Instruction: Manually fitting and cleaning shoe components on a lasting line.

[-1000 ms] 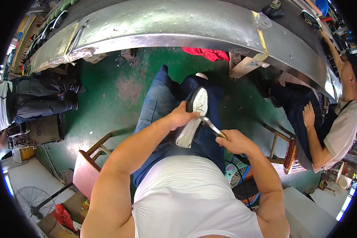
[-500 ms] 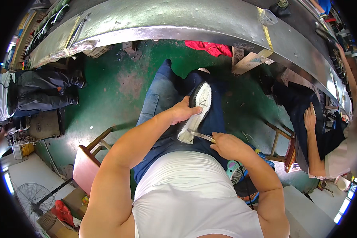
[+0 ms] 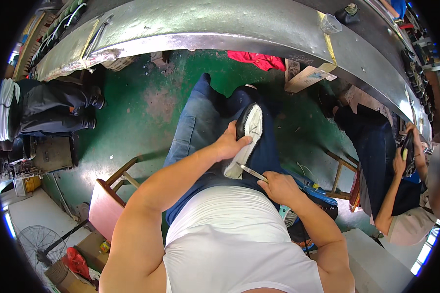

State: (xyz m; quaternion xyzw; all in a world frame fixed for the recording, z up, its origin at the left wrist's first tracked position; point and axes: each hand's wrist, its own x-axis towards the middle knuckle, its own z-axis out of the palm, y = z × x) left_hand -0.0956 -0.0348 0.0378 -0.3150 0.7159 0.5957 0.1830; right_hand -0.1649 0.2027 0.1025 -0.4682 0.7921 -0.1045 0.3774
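Over my lap a black shoe (image 3: pixel 253 124) lies bottom side up, its pale, unfinished underside facing me and dark edging round the rim. My left hand (image 3: pixel 231 142) is wrapped round its side, the thumb pressed on the underside near the middle. My right hand (image 3: pixel 280 188) is closed round a slim silver metal hand tool (image 3: pixel 252 172), whose exact kind I cannot make out. The tool's tip meets the underside near the end of the shoe closest to my body. Blue trousers (image 3: pixel 183 134) lie beneath the shoe.
A long metal workbench (image 3: pixel 195 22) runs across in front, bearing a clear plastic cup (image 3: pixel 330 23). Red cloth (image 3: pixel 256 59) lies under it. At right a co-worker's hands hold a dark shoe (image 3: pixel 408 146); another person's legs (image 3: pixel 58 110) are at left. A stool (image 3: pixel 106 207) and a fan (image 3: pixel 40 251) stand behind.
The shoe has shifted slightly right and towards me in my left hand. My right hand has moved a little right and nearer my body, still holding the tool. The co-worker has lifted a shoe.
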